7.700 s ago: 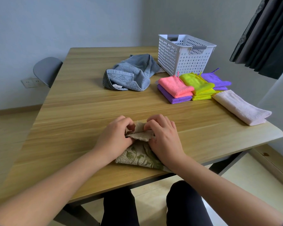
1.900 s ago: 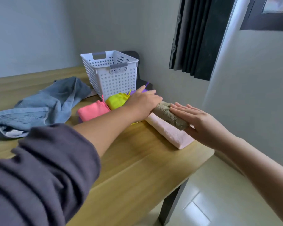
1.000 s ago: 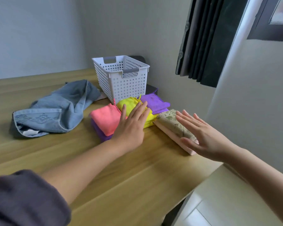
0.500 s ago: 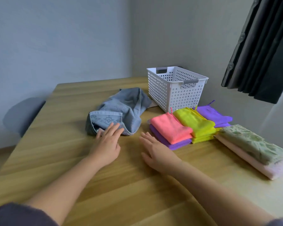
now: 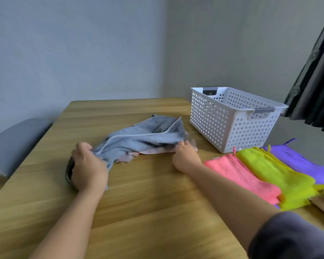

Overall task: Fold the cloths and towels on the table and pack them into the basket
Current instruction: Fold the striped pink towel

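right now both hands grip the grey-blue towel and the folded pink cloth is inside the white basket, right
No: the head view shows the folded pink cloth lying on the table, near the white basket, not inside it. The left hand and the right hand do grip the grey-blue towel.

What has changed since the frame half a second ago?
Both hands reached forward and took hold of the blue towel: the left hand grips its left end, the right hand its right edge, stretching it wider. The basket, pink cloth, yellow cloth and purple cloth stayed put.
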### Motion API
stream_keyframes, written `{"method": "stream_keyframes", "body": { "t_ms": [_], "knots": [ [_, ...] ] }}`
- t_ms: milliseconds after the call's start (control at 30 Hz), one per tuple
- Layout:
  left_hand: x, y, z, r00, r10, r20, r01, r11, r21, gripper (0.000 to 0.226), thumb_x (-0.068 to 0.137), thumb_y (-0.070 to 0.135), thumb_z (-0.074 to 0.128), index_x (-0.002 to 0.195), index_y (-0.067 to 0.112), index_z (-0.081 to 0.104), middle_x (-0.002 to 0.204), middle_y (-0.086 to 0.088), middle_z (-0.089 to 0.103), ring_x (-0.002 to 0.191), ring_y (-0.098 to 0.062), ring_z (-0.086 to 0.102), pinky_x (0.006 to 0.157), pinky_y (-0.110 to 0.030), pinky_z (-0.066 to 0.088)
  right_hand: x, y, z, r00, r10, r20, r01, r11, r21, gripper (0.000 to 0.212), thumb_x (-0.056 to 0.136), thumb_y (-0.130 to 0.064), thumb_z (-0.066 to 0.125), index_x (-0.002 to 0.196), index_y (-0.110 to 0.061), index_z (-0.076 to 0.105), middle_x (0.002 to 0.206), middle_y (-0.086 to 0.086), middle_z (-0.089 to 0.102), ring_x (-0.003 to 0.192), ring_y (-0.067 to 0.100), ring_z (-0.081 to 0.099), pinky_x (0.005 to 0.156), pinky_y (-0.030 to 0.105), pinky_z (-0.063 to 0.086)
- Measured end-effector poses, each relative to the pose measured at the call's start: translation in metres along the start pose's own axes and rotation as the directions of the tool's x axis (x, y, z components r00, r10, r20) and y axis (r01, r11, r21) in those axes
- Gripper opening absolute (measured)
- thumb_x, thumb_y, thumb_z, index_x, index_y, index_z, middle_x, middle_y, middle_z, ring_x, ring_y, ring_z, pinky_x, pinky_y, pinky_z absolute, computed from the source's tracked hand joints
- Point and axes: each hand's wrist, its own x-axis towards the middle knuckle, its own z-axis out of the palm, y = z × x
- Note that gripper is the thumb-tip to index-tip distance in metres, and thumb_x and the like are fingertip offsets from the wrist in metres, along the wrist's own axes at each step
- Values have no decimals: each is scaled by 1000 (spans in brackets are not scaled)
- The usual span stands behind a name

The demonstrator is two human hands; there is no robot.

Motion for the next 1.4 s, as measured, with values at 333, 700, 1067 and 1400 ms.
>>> {"method": "stream_keyframes", "body": {
  "t_ms": [333,700,1067,1400],
  "knots": [
    [7,3,24,846,362,391,-518,732,443,25,93,46,41,106,30,55,123,2,50,118,-22,41,93,-47,34,32,-9,21,981,-4,-194,-16,995,-103,32,93,-5,43,125,-8,39,114,10,59,103,25,58,74,31,43],
    [-11,4,-13,605,758,242,-765,638,-87,39,80,39,54,113,21,64,121,-1,59,118,-25,50,102,-46,37,-98,-24,28,890,-367,-270,398,915,69,51,87,-5,46,136,-18,40,111,6,61,101,29,55,71,36,43],
    [-49,-5,-48,990,143,9,-143,986,80,8,84,7,57,82,10,49,82,-11,54,73,-31,49,70,-41,39,-192,1,5,812,-549,-197,581,730,359,13,76,-17,44,81,-18,56,72,1,59,68,19,53,66,28,40],
    [-62,-2,-36,594,549,588,-760,623,185,49,86,50,51,133,35,48,145,8,38,136,-18,29,111,-47,17,-182,-1,11,909,-388,-151,407,904,129,44,77,-44,28,93,-18,60,94,3,58,89,27,56,75,41,48]
  ]
}}
